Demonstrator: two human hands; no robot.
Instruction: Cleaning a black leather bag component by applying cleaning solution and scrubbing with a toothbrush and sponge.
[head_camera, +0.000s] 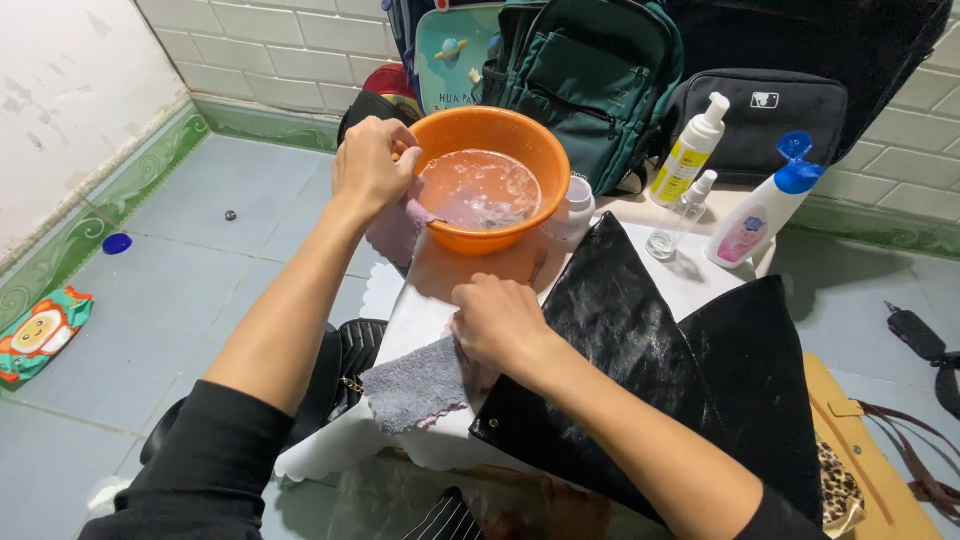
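Observation:
My left hand (372, 165) grips the left rim of an orange bowl (515, 135) that holds soapy water, with a pink cloth (395, 232) hanging under the hand. Nearer to me, my right hand (497, 322) is closed on a grey cloth (420, 388) that lies on the white table cover (400, 335). The hand rests at the left edge of a shiny black bag (640, 350) lying flat on the table.
A yellow pump bottle (688, 152), a small clear spray bottle (680, 218), a white bottle with a blue cap (765, 205) and a small white jar (575, 208) stand behind the bag. Backpacks (590, 70) lean against the tiled wall. A wipes pack (40, 335) lies on the floor.

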